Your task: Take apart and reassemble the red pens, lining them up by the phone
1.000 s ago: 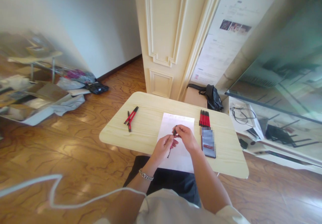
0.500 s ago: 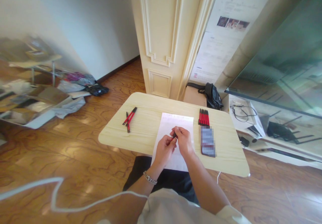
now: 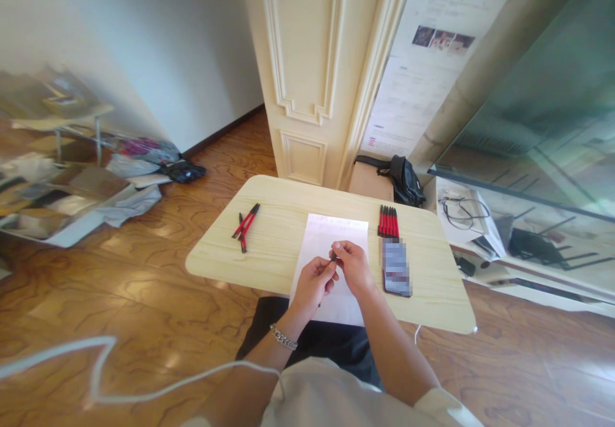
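Over a white sheet of paper point(image 3: 336, 228), my two hands meet at a pen point(image 3: 333, 257), mostly hidden by the fingers; its dark end shows between them. My left hand point(image 3: 313, 284) is closed around the pen's body, and a small dark tip pokes out below the palm. With thumb and fingers, my right hand point(image 3: 353, 265) pinches the upper dark end. At the left of the table lie a few loose red-and-black pens point(image 3: 247, 223), some crossing. Several more red-and-black pens point(image 3: 388, 221) lie side by side in a row at the right.
A phone point(image 3: 396, 270) with a blurred screen lies below the pen row on the pale wooden table point(image 3: 269, 190). A black bag point(image 3: 406, 180) sits behind the table. A white cable point(image 3: 192, 385) crosses the lower left. Boxes and bags point(image 3: 86, 184) are piled at the far left.
The pen has shifted a little in my hands: its lower tip now shows beneath my left palm. My right fingers have moved slightly at the upper end. The other pens have stayed put.
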`<state>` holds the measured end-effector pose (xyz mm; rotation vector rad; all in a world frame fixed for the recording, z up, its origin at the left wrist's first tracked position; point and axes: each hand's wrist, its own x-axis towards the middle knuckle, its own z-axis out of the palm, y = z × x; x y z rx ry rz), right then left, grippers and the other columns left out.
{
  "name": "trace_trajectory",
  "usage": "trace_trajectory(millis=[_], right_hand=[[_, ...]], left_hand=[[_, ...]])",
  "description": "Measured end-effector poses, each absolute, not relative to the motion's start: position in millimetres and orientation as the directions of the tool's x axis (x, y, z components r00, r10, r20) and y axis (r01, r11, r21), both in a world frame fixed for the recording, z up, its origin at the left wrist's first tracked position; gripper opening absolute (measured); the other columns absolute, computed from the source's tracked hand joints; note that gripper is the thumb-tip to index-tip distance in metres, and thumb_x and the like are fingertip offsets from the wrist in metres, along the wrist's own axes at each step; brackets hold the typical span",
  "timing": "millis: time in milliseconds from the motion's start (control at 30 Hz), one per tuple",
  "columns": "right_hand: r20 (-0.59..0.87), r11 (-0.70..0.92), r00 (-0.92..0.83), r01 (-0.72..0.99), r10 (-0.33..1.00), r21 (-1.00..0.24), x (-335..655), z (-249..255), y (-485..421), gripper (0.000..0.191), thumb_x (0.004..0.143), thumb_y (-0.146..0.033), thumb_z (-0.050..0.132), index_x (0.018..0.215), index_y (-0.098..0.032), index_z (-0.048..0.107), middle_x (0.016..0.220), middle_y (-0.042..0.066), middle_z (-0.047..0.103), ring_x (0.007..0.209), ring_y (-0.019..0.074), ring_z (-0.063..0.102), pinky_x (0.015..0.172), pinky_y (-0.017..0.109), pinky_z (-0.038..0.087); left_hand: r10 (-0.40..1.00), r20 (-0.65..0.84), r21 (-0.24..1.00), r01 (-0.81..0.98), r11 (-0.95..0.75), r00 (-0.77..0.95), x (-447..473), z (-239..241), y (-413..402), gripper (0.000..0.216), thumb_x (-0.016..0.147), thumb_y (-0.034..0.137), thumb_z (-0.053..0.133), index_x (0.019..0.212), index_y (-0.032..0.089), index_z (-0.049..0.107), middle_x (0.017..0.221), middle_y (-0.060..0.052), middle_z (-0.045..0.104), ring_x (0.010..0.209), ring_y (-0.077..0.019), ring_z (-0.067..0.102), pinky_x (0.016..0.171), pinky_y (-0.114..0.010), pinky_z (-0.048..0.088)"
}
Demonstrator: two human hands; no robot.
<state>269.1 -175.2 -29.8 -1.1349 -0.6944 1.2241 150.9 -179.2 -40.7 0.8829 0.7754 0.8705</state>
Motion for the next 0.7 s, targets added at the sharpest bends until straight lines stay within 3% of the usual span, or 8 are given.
trace_trajectory(millis=[200,367,567,700], right_hand=[[-0.183,-0.103,0.155,-0.42,0.971,-0.902,271.3,-28.9,-176.1,0.035,0.08,-0.049,0.061,0.094,-0.017,0.066,0.083,0.007,0.065,0.067,0.0159,0.057,0.055,0.028,0.045],[-0.17,-0.078,0.274,-0.317,0.947,-0.945,270.7,-29.7,-175.8,0.027,0.073,-0.043,0.07,0.081,-0.018,0.064,0.073,0.003,0.063,0.067,0.0139,0.056,0.06,0.027,0.046],[-0.177,-0.1,0.177,-0.376,0.968,-0.921,272.5,-30.1,-177.2,0.037,0.08,-0.049,0.061,0.095,-0.016,0.066,0.087,0.009,0.067,0.074,0.0175,0.06,0.059,0.028,0.046],[-0.173,-0.099,0.267,-0.27,0.948,-0.958,271.5,-28.9,-177.1,0.032,0.073,-0.045,0.07,0.088,-0.017,0.065,0.077,0.004,0.065,0.068,0.0145,0.057,0.06,0.026,0.046]], left_hand=[[0.882,-0.211,0.876,-0.318,0.362,0.422,151.0,-44.3,-181.1,0.027,0.079,0.041,0.065,0.077,0.017,0.052,0.062,0.003,0.06,0.039,-0.0042,0.042,0.037,-0.017,0.023],[0.878,-0.232,0.881,-0.293,0.372,0.419,150.2,-41.5,-181.0,0.028,0.077,0.041,0.067,0.078,0.017,0.053,0.063,0.002,0.061,0.04,-0.0047,0.043,0.037,-0.017,0.024],[0.876,-0.246,0.875,-0.295,0.385,0.415,149.7,-41.1,-181.0,0.028,0.077,0.04,0.067,0.078,0.017,0.051,0.062,0.002,0.06,0.04,-0.0047,0.043,0.037,-0.017,0.023],[0.878,-0.241,0.88,-0.288,0.378,0.414,149.9,-42.2,-180.6,0.028,0.076,0.04,0.067,0.078,0.017,0.051,0.062,0.002,0.06,0.039,-0.0044,0.042,0.037,-0.017,0.023]])
